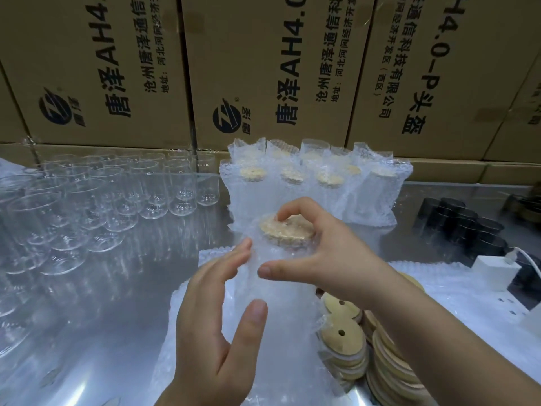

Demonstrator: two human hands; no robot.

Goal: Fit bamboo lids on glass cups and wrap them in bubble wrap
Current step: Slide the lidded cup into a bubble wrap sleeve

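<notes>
Head view: two hands are closing bubble wrap around a lidded cup.
Fingers [292, 208] of the right hand [325, 253] are curling over the bamboo lid [282, 230], thumb at the side, probably keeping it seated through the wrap. The left hand [210, 317], its fingers straight and a little spread, seems to be pressing the bubble wrap [254, 256] flat against the upright glass cup [281, 303] at the middle of the counter [102, 303]. Spare lids [342, 341] are lying just beside it on the right, bare glasses [117, 194] on the left and wrapped cups [316, 183] behind, so I judge each stage is within reach.
</notes>
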